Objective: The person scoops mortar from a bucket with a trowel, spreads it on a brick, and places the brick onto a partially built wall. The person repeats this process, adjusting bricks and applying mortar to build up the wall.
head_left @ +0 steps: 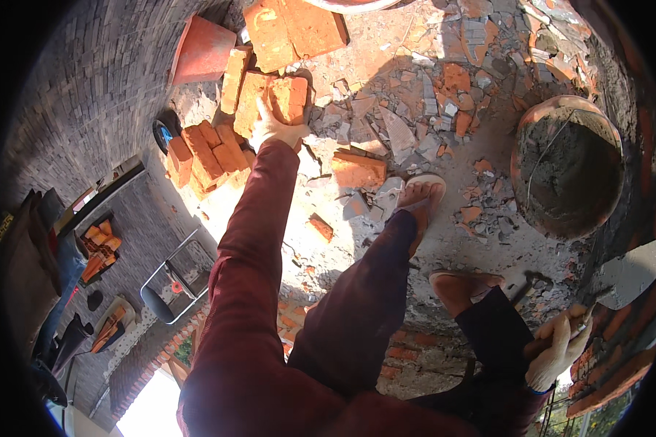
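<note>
My left hand [275, 130], in a pale glove, reaches to a pile of orange bricks and grips a brick [288, 95], index finger along its top. More bricks [215, 153] lie just to its left, with another pair [291, 29] beyond. My right hand [555, 348], also gloved, is closed on the handle of a trowel [625, 273] at the lower right, its broad metal blade pointing up and right. Above the trowel sits a round basin of wet grey mortar [565, 171].
A red bucket [200, 51] stands beyond the bricks. Broken tile and brick rubble [397, 127] covers the floor around my sandalled feet [419, 193]. A metal-framed chair [168, 291] is at left. A rough brick wall [641, 328] edges the right side; another basin rim shows at the top.
</note>
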Demonstrator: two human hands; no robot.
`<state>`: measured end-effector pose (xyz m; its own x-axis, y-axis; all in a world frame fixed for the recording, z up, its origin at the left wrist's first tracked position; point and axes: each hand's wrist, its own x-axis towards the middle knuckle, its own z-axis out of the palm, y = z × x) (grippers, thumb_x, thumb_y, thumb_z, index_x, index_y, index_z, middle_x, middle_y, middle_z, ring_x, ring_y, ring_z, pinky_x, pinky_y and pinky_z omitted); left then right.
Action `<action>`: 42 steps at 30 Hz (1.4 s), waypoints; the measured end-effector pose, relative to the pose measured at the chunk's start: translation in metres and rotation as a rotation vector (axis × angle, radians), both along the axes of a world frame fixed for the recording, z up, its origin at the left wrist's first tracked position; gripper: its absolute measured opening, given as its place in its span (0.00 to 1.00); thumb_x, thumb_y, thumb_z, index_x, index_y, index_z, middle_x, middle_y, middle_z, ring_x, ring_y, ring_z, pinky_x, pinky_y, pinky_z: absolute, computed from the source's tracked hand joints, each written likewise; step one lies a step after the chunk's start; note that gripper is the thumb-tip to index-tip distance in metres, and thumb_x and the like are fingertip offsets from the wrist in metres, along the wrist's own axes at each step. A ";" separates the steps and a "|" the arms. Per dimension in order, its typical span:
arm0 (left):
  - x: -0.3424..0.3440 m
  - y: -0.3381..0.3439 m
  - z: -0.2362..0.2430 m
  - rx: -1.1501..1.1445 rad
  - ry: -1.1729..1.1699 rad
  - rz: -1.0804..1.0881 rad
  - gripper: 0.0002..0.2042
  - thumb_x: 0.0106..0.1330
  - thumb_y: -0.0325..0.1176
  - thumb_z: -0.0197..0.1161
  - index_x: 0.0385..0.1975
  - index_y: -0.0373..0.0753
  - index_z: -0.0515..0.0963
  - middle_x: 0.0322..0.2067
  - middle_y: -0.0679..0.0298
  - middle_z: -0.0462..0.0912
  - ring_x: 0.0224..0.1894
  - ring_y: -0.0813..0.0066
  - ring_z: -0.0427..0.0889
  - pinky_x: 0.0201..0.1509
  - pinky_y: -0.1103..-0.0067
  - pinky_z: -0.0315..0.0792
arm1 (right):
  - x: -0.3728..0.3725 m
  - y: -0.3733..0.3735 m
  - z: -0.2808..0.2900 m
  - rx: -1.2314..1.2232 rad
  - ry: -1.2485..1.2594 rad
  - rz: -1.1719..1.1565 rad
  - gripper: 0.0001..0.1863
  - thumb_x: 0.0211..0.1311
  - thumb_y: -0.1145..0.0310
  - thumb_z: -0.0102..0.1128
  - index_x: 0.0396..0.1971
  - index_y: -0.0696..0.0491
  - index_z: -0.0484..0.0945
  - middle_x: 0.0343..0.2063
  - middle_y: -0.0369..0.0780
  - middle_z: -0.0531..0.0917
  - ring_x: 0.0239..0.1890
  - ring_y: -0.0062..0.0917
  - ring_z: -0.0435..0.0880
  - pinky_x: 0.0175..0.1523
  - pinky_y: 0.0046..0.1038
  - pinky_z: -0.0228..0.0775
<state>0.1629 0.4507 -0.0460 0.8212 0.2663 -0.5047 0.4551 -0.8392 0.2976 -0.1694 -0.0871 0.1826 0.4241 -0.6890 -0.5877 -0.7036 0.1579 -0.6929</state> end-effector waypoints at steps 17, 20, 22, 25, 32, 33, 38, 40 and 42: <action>0.024 -0.027 -0.049 0.007 -0.072 -0.189 0.77 0.38 0.60 0.88 0.82 0.37 0.37 0.74 0.38 0.60 0.77 0.46 0.61 0.79 0.62 0.58 | -0.041 -0.034 -0.011 0.892 -0.892 -0.211 0.19 0.74 0.68 0.59 0.56 0.61 0.67 0.27 0.49 0.80 0.25 0.37 0.84 0.31 0.39 0.81; 0.024 0.005 -0.093 -0.061 -0.143 -0.222 0.75 0.37 0.56 0.88 0.81 0.37 0.41 0.74 0.41 0.62 0.75 0.47 0.64 0.78 0.62 0.61 | -0.015 -0.004 0.028 0.658 -0.495 -0.092 0.16 0.69 0.73 0.62 0.52 0.60 0.72 0.25 0.40 0.79 0.21 0.24 0.80 0.31 0.26 0.76; 0.032 0.005 -0.099 -0.114 -0.165 -0.169 0.73 0.36 0.54 0.89 0.81 0.37 0.44 0.73 0.42 0.63 0.73 0.48 0.67 0.77 0.62 0.63 | -0.033 -0.005 0.029 0.735 -0.531 -0.100 0.16 0.69 0.71 0.64 0.52 0.60 0.72 0.28 0.38 0.80 0.24 0.22 0.80 0.33 0.26 0.76; 0.056 -0.013 -0.066 -0.200 -0.235 -0.340 0.71 0.35 0.50 0.89 0.81 0.37 0.48 0.72 0.45 0.65 0.71 0.50 0.70 0.76 0.63 0.66 | -0.069 0.001 0.028 0.552 -0.681 -0.104 0.21 0.67 0.69 0.68 0.54 0.60 0.72 0.28 0.39 0.80 0.25 0.23 0.81 0.33 0.28 0.77; 0.018 -0.314 0.262 -0.227 -0.606 -1.610 0.60 0.33 0.40 0.81 0.75 0.30 0.61 0.67 0.43 0.70 0.70 0.45 0.72 0.74 0.60 0.66 | -0.098 0.037 0.014 0.059 -1.343 -0.577 0.27 0.65 0.71 0.68 0.60 0.60 0.67 0.31 0.44 0.80 0.26 0.31 0.82 0.31 0.34 0.79; 0.005 -0.363 0.286 -0.286 -0.662 -1.734 0.60 0.31 0.39 0.78 0.75 0.31 0.62 0.68 0.43 0.69 0.70 0.44 0.71 0.75 0.60 0.66 | -0.100 0.037 0.016 -0.008 -1.344 -0.634 0.28 0.65 0.70 0.68 0.61 0.59 0.66 0.31 0.43 0.80 0.26 0.31 0.82 0.31 0.35 0.79; -0.056 -0.570 0.345 -0.512 -0.726 -2.150 0.57 0.31 0.36 0.74 0.76 0.41 0.65 0.69 0.45 0.69 0.73 0.43 0.67 0.78 0.60 0.60 | -0.113 0.037 0.026 -0.040 -1.412 -0.733 0.30 0.64 0.67 0.67 0.61 0.58 0.66 0.30 0.41 0.79 0.26 0.29 0.82 0.30 0.34 0.80; -0.076 -0.628 0.356 -0.629 -0.786 -2.275 0.55 0.33 0.36 0.72 0.75 0.43 0.66 0.63 0.46 0.73 0.68 0.43 0.70 0.76 0.62 0.64 | -0.119 0.038 0.031 -0.019 -1.405 -0.747 0.28 0.64 0.70 0.67 0.60 0.59 0.67 0.29 0.42 0.79 0.25 0.29 0.81 0.30 0.35 0.80; -0.092 -0.661 0.371 -0.557 -0.738 -2.325 0.56 0.29 0.34 0.72 0.74 0.40 0.67 0.64 0.46 0.74 0.68 0.45 0.71 0.76 0.64 0.65 | -0.122 0.041 0.038 0.011 -1.420 -0.728 0.27 0.64 0.71 0.67 0.59 0.60 0.67 0.29 0.43 0.80 0.24 0.29 0.81 0.30 0.35 0.80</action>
